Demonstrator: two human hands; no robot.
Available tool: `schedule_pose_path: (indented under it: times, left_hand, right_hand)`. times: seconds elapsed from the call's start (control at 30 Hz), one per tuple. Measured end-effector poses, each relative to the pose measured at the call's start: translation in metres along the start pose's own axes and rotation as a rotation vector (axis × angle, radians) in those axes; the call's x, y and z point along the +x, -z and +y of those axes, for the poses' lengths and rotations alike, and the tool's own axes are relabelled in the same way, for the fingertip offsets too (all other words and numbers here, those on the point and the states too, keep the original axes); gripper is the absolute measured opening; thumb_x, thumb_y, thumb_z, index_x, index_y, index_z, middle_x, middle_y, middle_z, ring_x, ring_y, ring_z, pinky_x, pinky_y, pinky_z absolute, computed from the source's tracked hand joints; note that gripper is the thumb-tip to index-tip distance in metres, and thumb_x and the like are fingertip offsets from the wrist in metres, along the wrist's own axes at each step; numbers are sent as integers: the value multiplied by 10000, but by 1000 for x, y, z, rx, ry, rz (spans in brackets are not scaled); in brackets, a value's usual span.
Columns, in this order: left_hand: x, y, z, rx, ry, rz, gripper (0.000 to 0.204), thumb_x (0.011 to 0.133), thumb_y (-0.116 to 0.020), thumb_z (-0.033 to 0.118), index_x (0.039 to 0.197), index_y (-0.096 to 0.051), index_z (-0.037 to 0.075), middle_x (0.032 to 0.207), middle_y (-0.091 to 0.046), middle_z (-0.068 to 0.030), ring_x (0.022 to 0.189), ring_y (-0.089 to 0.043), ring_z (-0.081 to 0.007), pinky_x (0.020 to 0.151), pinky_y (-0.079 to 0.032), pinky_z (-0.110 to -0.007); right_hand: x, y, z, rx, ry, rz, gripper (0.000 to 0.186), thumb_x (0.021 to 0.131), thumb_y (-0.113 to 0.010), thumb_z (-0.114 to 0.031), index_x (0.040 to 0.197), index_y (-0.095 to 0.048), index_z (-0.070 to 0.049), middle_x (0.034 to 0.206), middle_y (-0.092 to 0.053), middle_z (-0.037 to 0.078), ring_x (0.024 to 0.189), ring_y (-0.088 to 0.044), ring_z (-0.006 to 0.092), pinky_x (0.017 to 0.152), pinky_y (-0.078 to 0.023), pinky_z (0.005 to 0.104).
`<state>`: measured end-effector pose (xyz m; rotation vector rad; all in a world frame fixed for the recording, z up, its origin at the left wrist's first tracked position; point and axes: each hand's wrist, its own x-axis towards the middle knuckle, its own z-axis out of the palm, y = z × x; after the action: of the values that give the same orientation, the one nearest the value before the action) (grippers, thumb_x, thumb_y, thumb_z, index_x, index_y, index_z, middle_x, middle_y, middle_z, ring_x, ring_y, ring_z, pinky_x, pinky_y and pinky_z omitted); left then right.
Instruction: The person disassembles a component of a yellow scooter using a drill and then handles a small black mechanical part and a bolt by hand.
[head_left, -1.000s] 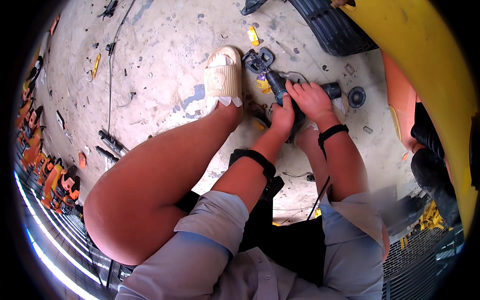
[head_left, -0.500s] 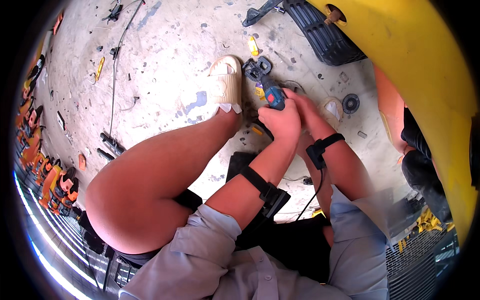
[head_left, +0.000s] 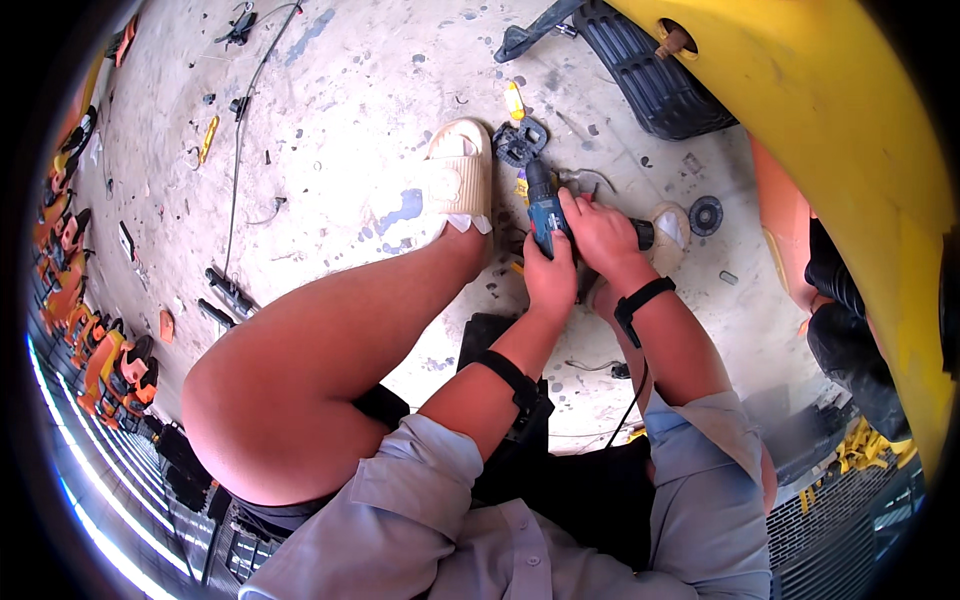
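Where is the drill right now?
In the head view's upper half, just right of centre: the drill is in the left grip and right grip, pointing toward the black pedal-like part, right of the beige sandal.

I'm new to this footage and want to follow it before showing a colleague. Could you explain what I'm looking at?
There is no robot here, just a person's own two bare hands. The view comes from a wide fisheye camera worn on the head and looking down, so edges bend and the picture's left is the person's left.

The left hand and right hand both hold a blue-and-black power drill. Its nose points toward a black pedal-like part; I cannot tell whether they touch.

On the stained floor also lie a small yellow piece and a round black disc. The left foot wears a beige sandal.
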<state>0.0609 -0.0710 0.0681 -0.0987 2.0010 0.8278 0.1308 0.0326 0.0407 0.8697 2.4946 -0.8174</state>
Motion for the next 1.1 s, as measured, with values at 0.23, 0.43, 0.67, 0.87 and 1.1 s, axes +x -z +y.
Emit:
schedule_pose_path:
  times: [0.23,0.43,0.67,0.87,1.1]
  left_hand:
    - [-13,-14,21,43,-173,183,644,1019,-589,341,1422,-398,-124,1289,-547,-304,1184,-576,-405,1014,-458,-454]
    - [-20,-7,74,292,-219,239,680,961,-649,294,1444,-383,-104,1269,-509,-300,1202,-506,-443,1043,-410,-488]
    - [-28,-23,99,613,-461,182,763,904,-707,349,1472,-387,-48,1419,-439,-284,1346,-408,-439,1091,-328,-570]
    - [-22,-12,78,1140,-700,-30,755,813,-775,342,1455,-467,90,1505,-419,-144,1399,-369,-388,1146,-283,-563]
    - [10,0,44,807,-712,-233,602,859,-724,352,1345,-543,48,1336,-540,-173,1267,-492,-378,1095,-356,-494]
  right_hand:
    - [1,15,-3,252,-95,-17,346,933,-603,-236,1225,-522,-71,1113,-695,200,1025,-680,388,824,-553,463]
    - [7,0,-20,911,-235,110,306,936,-615,-267,1182,-559,-93,1027,-713,168,980,-690,359,781,-546,449]
    - [-8,-28,-35,1560,-235,382,330,915,-632,-250,1195,-597,-78,988,-711,112,891,-693,277,762,-542,397]
    - [-10,-67,-32,2184,-487,384,367,905,-637,-246,1224,-603,-68,1001,-704,102,880,-682,255,774,-539,376]
    - [0,-84,-25,2448,-573,318,410,894,-644,-240,1258,-610,-57,1016,-696,90,867,-669,229,788,-536,352]
